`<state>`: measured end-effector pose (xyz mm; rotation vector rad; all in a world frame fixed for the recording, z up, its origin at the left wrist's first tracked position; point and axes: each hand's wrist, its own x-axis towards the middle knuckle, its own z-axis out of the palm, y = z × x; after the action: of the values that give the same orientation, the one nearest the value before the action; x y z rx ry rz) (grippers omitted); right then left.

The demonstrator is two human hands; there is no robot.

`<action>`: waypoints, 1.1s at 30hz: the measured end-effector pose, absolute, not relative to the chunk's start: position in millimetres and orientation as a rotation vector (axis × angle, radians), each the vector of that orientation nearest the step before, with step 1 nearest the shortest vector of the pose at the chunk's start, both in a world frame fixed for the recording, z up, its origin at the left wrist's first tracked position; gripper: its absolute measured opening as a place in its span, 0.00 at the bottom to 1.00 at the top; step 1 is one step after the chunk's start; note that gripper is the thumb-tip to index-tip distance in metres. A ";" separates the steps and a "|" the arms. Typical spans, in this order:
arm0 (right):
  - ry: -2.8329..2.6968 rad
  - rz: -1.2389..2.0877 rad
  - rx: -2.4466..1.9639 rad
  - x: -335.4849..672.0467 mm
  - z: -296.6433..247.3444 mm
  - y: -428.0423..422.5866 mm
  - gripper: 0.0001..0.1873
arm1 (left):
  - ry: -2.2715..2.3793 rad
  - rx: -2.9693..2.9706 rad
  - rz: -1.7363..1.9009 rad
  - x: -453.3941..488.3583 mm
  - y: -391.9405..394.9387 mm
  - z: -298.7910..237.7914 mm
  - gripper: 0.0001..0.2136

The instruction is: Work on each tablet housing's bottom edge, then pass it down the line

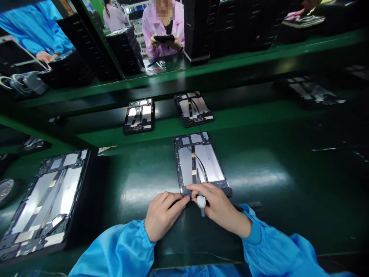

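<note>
An opened tablet [213,165] lies in front of me, showing silver panels, a dark flat ribbon and a thin black cable. My left hand [164,213] is at its lower left corner, with thumb and fingertips closed together at the edge; whether something small is between them is hidden. Over the tablet's bottom edge, my right hand [216,204] is closed round grey tweezers [202,211] with a white wrap. The tweezers' slim end points up across the tablet, while the right index finger reaches to the lower left corner.
A larger-looking opened tablet [43,204] lies at left on a dark support. Two more, a left one [140,115] and a right one [194,107], lie beyond mine. A green shelf [161,82] crosses behind, bearing dark stacks [125,50]. People in pink and blue work beyond.
</note>
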<state>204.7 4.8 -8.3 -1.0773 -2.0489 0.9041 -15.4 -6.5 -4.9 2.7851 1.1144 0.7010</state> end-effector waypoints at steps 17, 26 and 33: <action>-1.687 1.234 -1.110 228.7 3.5 -12.6 0.17 | 1.090 2.807 0.603 -13.0 -7.6 -13.7 0.13; -1.666 1.290 -1.174 226.4 -5.9 -18.5 0.07 | 1.099 2.770 0.638 -12.7 -8.3 -14.8 0.13; -1.582 1.236 -1.237 238.3 -7.2 -19.0 0.07 | 1.084 2.798 0.642 -14.1 -7.6 -16.8 0.13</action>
<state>238.3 -19.0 -7.2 -1.2370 -1.5818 1.2360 -14.1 -7.6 -16.8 2.7979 1.0842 0.6425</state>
